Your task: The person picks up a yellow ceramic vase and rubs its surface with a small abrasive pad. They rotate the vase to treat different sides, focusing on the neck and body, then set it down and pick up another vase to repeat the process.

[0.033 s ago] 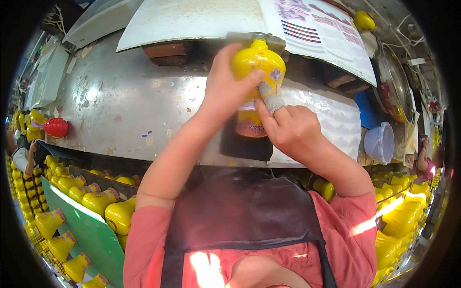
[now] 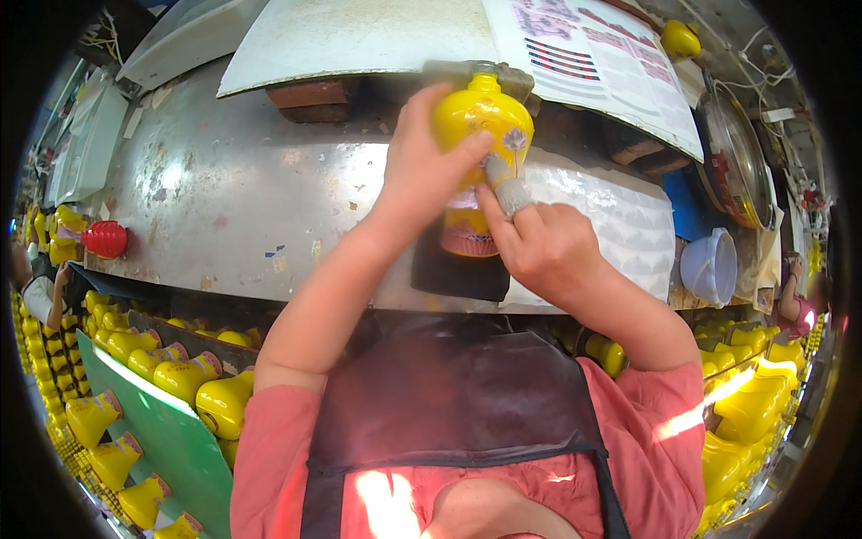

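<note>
Bottle, yellow, lying at the far middle of the work surface, neck pointing away from the wearer and pink-banded base toward them. Left hand grasps its left flank, fingers along the far left side and thumb laid across the front, just below the shoulder. Right hand meets the lower front with fingers curled, its thumb beside the body; a grey wrap covers or sits among its fingers, and whether it is worn or pinched cannot be told. A purple flower print shows on the right shoulder, just beyond the wrap. The grip thus lies between neck and base, leaving both ends uncovered.

Beneath the base, a dark mat extends toward the near edge of the metal table. The neck lies close to a dark block at the edge of the white board, which bounds movement on the far side. Leftward, a broad stretch of metal runs past the left forearm to a red object. Rightward, a pale patterned sheet adjoins the right hand, with a bucket farther out near the table's right end.
</note>
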